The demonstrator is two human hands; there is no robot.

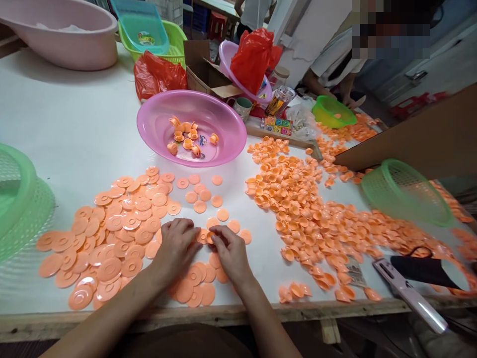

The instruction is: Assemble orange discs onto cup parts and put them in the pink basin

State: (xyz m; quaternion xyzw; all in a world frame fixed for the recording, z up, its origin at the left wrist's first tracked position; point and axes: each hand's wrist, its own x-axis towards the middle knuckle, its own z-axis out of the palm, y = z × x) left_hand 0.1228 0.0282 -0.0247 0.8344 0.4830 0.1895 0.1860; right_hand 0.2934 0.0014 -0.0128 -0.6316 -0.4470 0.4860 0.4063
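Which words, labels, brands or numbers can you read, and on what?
"Swan": inside the pink basin, probable reading, slanted print.
Teal plastic container: sticker too blurred.
Can-shaped container: print too small.
Multicoloured pack: too small.
Small paper slip among the orange cups: marks too blurred.
Orange discs: no readable text.

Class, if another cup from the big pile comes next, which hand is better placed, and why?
Probably the right hand: it is nearer the cups, while the left hand is beside the orange discs, farther from that pile.
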